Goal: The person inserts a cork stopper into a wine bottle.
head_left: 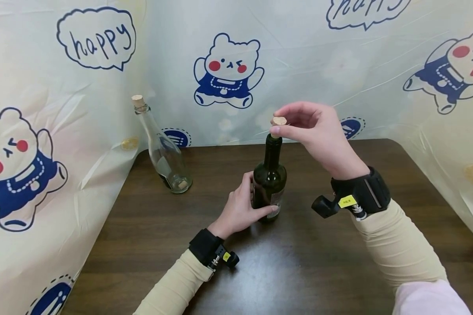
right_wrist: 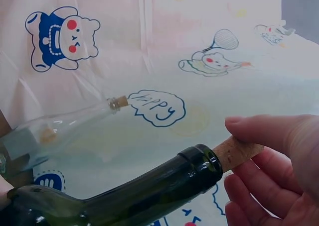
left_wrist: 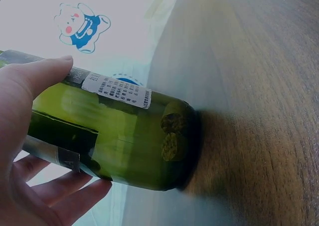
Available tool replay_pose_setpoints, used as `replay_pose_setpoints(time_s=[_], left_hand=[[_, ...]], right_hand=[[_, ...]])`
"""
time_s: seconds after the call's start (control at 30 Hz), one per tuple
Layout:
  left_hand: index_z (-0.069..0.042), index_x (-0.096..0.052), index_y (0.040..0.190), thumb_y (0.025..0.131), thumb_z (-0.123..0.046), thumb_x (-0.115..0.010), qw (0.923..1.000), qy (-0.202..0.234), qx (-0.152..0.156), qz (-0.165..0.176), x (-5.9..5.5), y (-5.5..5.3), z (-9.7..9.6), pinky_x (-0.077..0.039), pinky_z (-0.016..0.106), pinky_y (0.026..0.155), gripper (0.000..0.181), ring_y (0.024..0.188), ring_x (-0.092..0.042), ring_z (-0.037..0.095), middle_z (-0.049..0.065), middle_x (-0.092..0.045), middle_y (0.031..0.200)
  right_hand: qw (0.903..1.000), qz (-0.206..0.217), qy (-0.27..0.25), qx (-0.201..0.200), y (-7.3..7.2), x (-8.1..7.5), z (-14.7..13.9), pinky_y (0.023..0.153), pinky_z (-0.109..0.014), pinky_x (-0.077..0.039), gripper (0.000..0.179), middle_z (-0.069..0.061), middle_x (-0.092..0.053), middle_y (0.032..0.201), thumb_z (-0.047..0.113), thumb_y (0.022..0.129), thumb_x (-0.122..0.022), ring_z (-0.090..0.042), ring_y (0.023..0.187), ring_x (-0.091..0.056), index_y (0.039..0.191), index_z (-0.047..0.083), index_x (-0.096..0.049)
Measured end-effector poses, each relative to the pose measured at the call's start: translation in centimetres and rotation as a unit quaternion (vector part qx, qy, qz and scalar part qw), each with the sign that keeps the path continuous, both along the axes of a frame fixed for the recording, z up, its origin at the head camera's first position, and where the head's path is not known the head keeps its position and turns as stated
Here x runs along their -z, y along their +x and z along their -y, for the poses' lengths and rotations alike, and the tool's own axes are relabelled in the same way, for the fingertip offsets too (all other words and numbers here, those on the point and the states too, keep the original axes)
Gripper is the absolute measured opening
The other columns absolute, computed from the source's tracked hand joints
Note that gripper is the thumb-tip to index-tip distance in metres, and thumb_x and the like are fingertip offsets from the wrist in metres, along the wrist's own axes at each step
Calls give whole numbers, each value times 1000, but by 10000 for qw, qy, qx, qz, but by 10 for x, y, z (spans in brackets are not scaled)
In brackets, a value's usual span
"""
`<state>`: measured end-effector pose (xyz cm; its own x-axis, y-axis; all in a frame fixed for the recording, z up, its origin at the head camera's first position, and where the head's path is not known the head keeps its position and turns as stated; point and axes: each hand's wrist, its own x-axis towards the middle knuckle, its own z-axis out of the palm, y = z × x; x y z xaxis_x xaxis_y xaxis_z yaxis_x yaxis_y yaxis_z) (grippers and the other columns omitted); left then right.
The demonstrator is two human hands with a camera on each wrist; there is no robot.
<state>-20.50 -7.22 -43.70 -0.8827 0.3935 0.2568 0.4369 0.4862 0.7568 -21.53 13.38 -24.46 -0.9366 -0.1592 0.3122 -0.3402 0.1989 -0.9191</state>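
Observation:
A dark green wine bottle (head_left: 273, 175) stands upright on the brown table. My left hand (head_left: 242, 210) grips its lower body, thumb on the near side and fingers round the left. In the left wrist view a printed white label (left_wrist: 117, 90) runs along the green glass, and pieces of cork (left_wrist: 172, 146) show at the bottle's base. My right hand (head_left: 319, 135) pinches a cork (head_left: 279, 121) between thumb and fingers at the bottle's mouth. Seen in the right wrist view, the cork (right_wrist: 237, 154) has its lower end at the mouth and most of its length above the rim.
At the left back of the table (head_left: 142, 236) stands a clear glass bottle (head_left: 166, 157) with a cork (head_left: 138, 101) in its neck and a piece of cork inside. A pale curtain (head_left: 291, 65) printed with bears hangs behind the table and along both sides.

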Motion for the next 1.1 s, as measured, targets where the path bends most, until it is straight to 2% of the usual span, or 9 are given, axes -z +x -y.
replay_pose_setpoints(time_s=[0.3, 0.47, 0.57, 0.63, 0.7, 0.8, 0.87, 1.1], left_hand=[[-26, -27, 153, 82, -50, -79, 10000, -9, 8, 84, -1, 0, -1, -57, 42, 93, 91, 117, -67, 18, 0, -60, 137], [-26, -28, 153, 82, -51, -79, 10000, 9, -10, 64, -2, 0, -1, -58, 43, 93, 91, 116, -68, 19, 0, -60, 137], [-26, -28, 153, 81, -50, -80, 10000, 26, -14, 46, -3, 0, -1, -58, 44, 93, 92, 116, -68, 20, 1, -61, 136], [-26, -28, 153, 81, -51, -80, 10000, 16, -29, 38, -3, 1, -1, -57, 43, 93, 92, 116, -68, 20, 1, -61, 137], [-25, -28, 154, 81, -51, -80, 10000, 13, -45, 22, -3, 1, -1, -57, 43, 93, 93, 117, -67, 20, 2, -60, 138], [-25, -27, 154, 81, -51, -80, 10000, 4, -74, 31, -2, 1, -1, -57, 42, 93, 94, 118, -66, 20, 2, -60, 139], [-24, -27, 154, 81, -52, -80, 10000, 6, -79, 41, -1, 1, -1, -57, 42, 93, 95, 117, -66, 19, 2, -59, 139], [-25, -28, 153, 81, -53, -79, 10000, 35, -66, 54, 0, 1, -1, -57, 40, 94, 93, 118, -65, 17, 0, -58, 140]], right_hand=[[9997, -120, 199, -73, -1, 8, 1, 83, -27, -56, 35, -7, -70, 106, 27, 83, -84, -25, 90, -67, 112, 9, -77], [9996, -180, -1, -195, -3, 15, 3, 87, -30, -54, 37, -7, -71, 111, 24, 87, -80, -25, 96, -66, 118, 6, -72], [9981, -19, -295, -542, -4, 21, 6, 100, -39, -48, 36, -5, -73, 117, 26, 96, -70, -24, 110, -66, 127, 7, -66], [9938, 277, -491, -959, -5, 25, 8, 108, -47, -41, 40, -5, -74, 120, 36, 103, -57, -26, 118, -64, 131, 8, -62], [9860, 686, -632, -1384, -7, 28, 11, 111, -53, -34, 53, -6, -75, 118, 49, 104, -46, -29, 122, -62, 132, 6, -61], [9722, 1221, -735, -1860, -10, 32, 15, 111, -57, -30, 75, -8, -76, 110, 66, 100, -35, -35, 118, -63, 126, 0, -62], [9671, 1416, -775, -1965, -11, 33, 18, 109, -57, -31, 80, -8, -77, 104, 70, 98, -33, -34, 113, -64, 120, -1, -64], [9654, 1486, -1012, -1889, -13, 34, 27, 104, -53, -38, 59, -7, -69, 83, 53, 102, -35, -26, 86, -66, 89, 6, -67]])
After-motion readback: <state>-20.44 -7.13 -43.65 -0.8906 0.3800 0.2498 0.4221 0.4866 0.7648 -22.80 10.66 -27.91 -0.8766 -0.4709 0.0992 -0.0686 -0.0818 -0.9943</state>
